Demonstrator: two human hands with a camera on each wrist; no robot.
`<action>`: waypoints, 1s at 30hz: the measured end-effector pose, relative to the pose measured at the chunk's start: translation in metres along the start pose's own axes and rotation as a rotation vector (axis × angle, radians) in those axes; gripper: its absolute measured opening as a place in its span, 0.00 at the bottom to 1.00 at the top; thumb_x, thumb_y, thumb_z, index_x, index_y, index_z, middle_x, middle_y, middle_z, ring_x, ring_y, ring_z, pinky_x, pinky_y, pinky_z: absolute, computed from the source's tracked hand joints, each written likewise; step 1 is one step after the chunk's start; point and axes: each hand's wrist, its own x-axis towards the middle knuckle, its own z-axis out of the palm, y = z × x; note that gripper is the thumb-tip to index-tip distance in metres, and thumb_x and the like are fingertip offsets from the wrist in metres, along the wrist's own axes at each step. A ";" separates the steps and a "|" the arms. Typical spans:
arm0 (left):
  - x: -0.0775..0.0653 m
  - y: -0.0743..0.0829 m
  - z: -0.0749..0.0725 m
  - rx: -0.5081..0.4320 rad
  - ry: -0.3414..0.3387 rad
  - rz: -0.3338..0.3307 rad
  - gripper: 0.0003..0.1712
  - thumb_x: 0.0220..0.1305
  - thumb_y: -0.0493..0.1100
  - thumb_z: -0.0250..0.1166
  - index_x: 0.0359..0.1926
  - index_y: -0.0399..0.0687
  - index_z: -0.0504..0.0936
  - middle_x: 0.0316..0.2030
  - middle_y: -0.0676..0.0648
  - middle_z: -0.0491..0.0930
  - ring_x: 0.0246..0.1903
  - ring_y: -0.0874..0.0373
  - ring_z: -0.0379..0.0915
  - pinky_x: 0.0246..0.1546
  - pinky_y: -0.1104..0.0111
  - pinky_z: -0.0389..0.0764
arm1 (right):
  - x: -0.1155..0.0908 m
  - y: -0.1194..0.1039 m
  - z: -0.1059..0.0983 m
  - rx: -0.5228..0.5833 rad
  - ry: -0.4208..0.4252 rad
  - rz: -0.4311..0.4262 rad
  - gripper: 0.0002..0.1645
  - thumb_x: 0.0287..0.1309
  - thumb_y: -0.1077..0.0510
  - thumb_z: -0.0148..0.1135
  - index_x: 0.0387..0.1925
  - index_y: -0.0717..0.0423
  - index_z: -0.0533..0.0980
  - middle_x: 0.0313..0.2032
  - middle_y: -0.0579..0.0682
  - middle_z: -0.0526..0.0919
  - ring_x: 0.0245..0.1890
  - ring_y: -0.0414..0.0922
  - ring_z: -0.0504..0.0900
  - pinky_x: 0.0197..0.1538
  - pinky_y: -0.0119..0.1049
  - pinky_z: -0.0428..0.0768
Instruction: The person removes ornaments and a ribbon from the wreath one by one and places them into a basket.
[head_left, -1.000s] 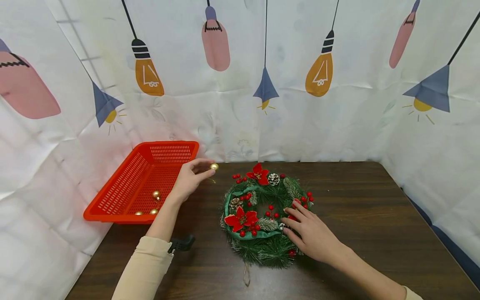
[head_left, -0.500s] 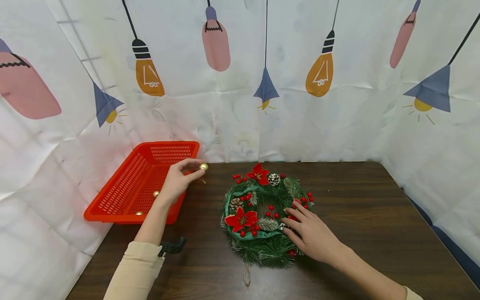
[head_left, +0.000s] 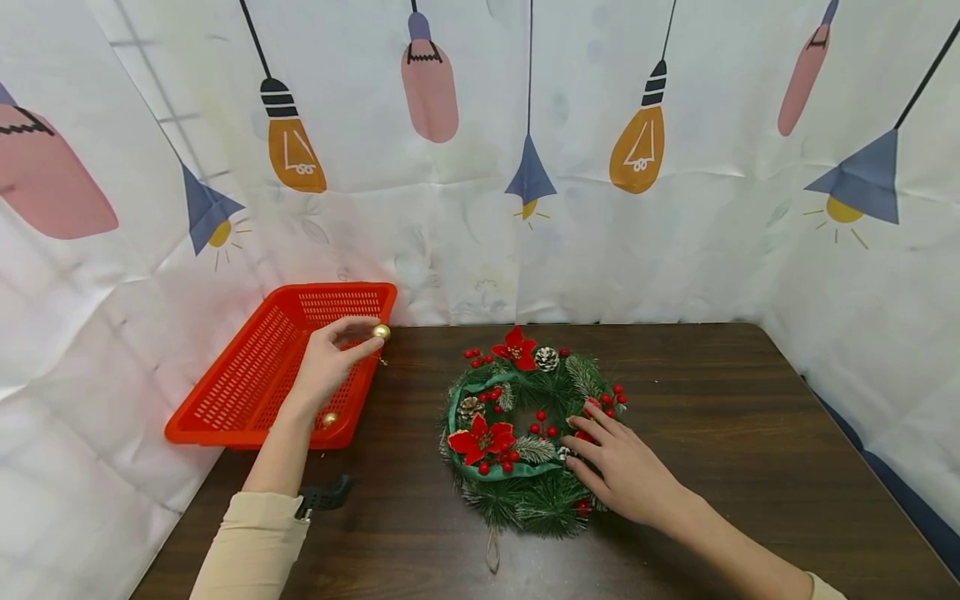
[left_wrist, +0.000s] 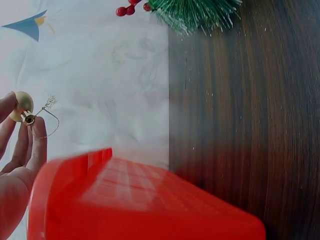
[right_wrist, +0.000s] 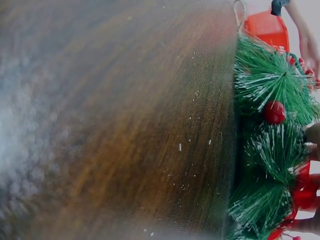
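My left hand (head_left: 327, 360) pinches a small gold bauble (head_left: 382, 332) between thumb and fingers, above the right side of the red plastic basket (head_left: 281, 438). In the left wrist view the bauble (left_wrist: 23, 106) shows its metal cap and a thin gold hanging loop. Another gold bauble (head_left: 329, 419) lies in the basket's near right corner. My right hand (head_left: 626, 462) rests with spread fingers on the right side of a green Christmas wreath (head_left: 551, 502). Red poinsettias (head_left: 482, 438), berries, pinecones (head_left: 547, 359) and a green ribbon (head_left: 517, 471) decorate it.
The wreath lies on a dark wooden table (head_left: 712, 400), its twine loop (head_left: 492, 552) toward the front edge. A white curtain (head_left: 480, 233) printed with lamps stands behind the table. A black strap (head_left: 326, 496) sits at my left wrist.
My left hand has moved left with the gold bauble, from near the wreath to over the basket's right side. My right hand has stayed on the wreath.
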 end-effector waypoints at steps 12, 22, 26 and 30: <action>-0.002 -0.009 -0.025 0.044 0.030 -0.054 0.30 0.70 0.52 0.69 0.66 0.44 0.78 0.60 0.44 0.79 0.56 0.59 0.73 0.53 0.74 0.74 | 0.000 0.000 -0.001 -0.007 0.002 -0.008 0.21 0.73 0.46 0.61 0.58 0.52 0.83 0.66 0.58 0.76 0.74 0.63 0.60 0.65 0.66 0.70; -0.009 -0.019 -0.038 0.060 0.045 -0.091 0.31 0.69 0.55 0.69 0.66 0.45 0.77 0.60 0.44 0.79 0.56 0.59 0.74 0.51 0.77 0.75 | 0.000 0.000 -0.001 -0.005 -0.006 0.001 0.22 0.74 0.45 0.60 0.59 0.51 0.83 0.66 0.57 0.76 0.74 0.63 0.60 0.65 0.66 0.69; -0.012 -0.025 -0.042 0.066 0.041 -0.128 0.33 0.68 0.57 0.69 0.67 0.45 0.77 0.59 0.45 0.79 0.55 0.60 0.75 0.52 0.75 0.76 | 0.000 0.000 -0.001 -0.002 -0.012 0.010 0.22 0.74 0.44 0.59 0.59 0.51 0.83 0.67 0.57 0.75 0.75 0.62 0.59 0.64 0.66 0.70; -0.013 -0.032 -0.047 0.058 0.034 -0.167 0.34 0.68 0.58 0.69 0.67 0.45 0.76 0.59 0.45 0.79 0.54 0.59 0.75 0.54 0.74 0.78 | 0.000 0.000 0.000 -0.001 -0.014 0.008 0.23 0.75 0.44 0.58 0.60 0.51 0.83 0.67 0.57 0.75 0.75 0.62 0.59 0.65 0.66 0.70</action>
